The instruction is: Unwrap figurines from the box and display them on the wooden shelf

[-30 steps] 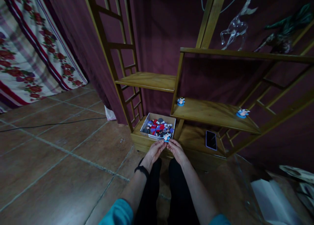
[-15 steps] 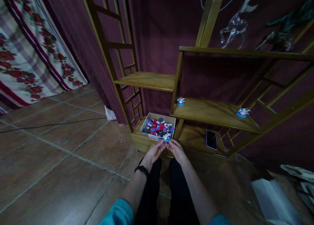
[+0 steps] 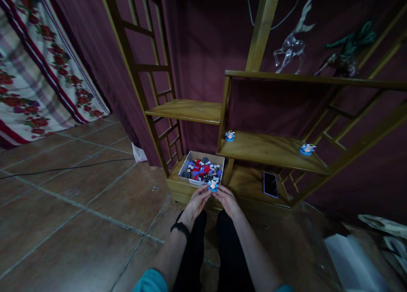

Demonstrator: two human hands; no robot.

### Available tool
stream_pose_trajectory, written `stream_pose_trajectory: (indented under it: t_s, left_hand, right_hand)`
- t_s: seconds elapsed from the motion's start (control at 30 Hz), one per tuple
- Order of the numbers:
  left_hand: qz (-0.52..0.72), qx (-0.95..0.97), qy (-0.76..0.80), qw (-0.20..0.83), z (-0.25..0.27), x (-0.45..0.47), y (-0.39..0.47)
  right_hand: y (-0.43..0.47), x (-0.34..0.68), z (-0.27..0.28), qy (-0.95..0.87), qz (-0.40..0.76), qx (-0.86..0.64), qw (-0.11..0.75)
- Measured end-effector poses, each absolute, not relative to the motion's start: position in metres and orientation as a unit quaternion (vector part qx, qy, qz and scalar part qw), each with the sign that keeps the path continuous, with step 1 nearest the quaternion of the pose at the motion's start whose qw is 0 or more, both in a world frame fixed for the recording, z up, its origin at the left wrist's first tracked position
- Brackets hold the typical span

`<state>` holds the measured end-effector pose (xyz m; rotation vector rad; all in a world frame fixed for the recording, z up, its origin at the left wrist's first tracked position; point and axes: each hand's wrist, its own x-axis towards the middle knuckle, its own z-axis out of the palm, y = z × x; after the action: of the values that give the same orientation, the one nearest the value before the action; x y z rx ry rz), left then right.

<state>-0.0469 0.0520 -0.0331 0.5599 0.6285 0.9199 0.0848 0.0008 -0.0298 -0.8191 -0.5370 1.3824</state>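
Note:
Between the fingertips of both hands is a small blue-and-white figurine [image 3: 213, 186] on a round blue base. My left hand [image 3: 199, 199] grips it from the left, a dark band on the wrist. My right hand [image 3: 226, 198] pinches the other side. Just beyond the fingers, a shallow white box [image 3: 185, 166] holds several small figurines in red, purple, grey and black. Two similar blue figurines stand on the middle shelf [image 3: 267, 148]: one figurine [image 3: 229, 136] at its left end, another figurine [image 3: 307, 149] at its right end.
A phone [image 3: 270, 184] lies on the lowest shelf board. On the upper shelf stand a clear deer statue [image 3: 290, 50] and a dark green statue [image 3: 345, 56]. A thin black cable [image 3: 66, 168] crosses the tiled floor at left. A pale box [image 3: 348, 258] sits at lower right.
The held figurine has come slightly toward me and tilted so more of its front shows; both hands still hold it. My view has shifted a little to the right and upward.

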Motion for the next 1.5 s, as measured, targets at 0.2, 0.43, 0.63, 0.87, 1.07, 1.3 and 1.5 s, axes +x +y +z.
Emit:
stream_pose_trajectory:
  t_s: [0.2, 0.43, 0.63, 0.87, 1.07, 1.3, 1.5]
  left_hand:
    - [0.440, 0.266, 0.308, 0.801, -0.028, -0.047, 0.049]
    - [0.421, 0.300, 0.333, 0.789, -0.014, -0.048, 0.045]
    - [0.407, 0.315, 0.355, 0.780, -0.016, -0.046, 0.049]
    - [0.393, 0.323, 0.398, 0.763, -0.023, -0.045, 0.054]
    - [0.382, 0.350, 0.427, 0.741, -0.023, -0.045, 0.053]
    - [0.369, 0.403, 0.425, 0.721, -0.011, -0.043, 0.045]
    - [0.352, 0.414, 0.436, 0.718, -0.009, -0.042, 0.042]
  right_hand:
    - [-0.003, 0.084, -0.019, -0.249, 0.614, -0.352, 0.660]
    - [-0.005, 0.087, -0.013, -0.275, 0.613, -0.337, 0.660]
    - [-0.007, 0.090, -0.011, -0.285, 0.614, -0.326, 0.661]
    - [-0.004, 0.092, -0.012, -0.270, 0.609, -0.344, 0.662]
    - [-0.006, 0.092, -0.006, -0.273, 0.603, -0.342, 0.667]
    - [-0.009, 0.093, -0.005, -0.268, 0.605, -0.353, 0.661]
    - [-0.009, 0.095, -0.011, -0.276, 0.602, -0.367, 0.653]
